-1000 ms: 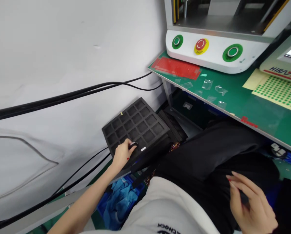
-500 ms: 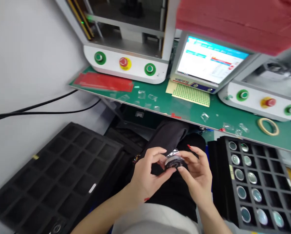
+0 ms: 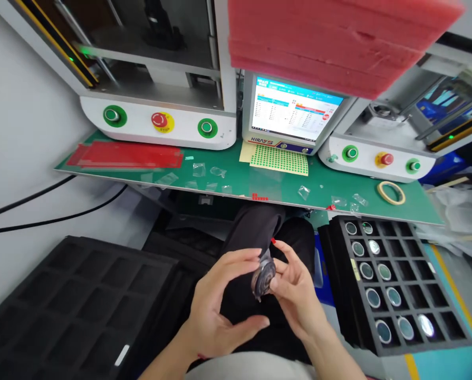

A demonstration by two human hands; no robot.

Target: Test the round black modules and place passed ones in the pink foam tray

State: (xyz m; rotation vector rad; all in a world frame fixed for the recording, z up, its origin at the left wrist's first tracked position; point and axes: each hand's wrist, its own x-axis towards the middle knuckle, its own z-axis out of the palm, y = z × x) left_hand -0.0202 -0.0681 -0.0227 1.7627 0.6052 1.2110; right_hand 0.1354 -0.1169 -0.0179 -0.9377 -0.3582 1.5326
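Note:
A small round black part with a ringed face (image 3: 264,276) is pinched between the thumb and fingers of my right hand (image 3: 299,290), above my lap. It is tilted nearly on edge, and its face is turned towards the right. My left hand (image 3: 215,306) is spread around its left side, thumb stretched well below the part. The left fingertips come up to its upper edge; whether they touch it I cannot tell. At the right, a black compartment tray (image 3: 412,258) holds several round glassy discs (image 3: 384,272).
Another black compartment tray (image 3: 67,295) lies at the left. Ahead, the green bench (image 3: 279,184) carries red strips (image 3: 128,154), a green-dotted sheet (image 3: 279,160), clear film scraps (image 3: 199,169) and a tape roll (image 3: 391,193). A lit monitor (image 3: 295,111) stands between two button-fronted machines.
The left thumb has come off the round part and the left hand has spread. The part has turned from nearly flat to on edge in the right hand. The view has swung right.

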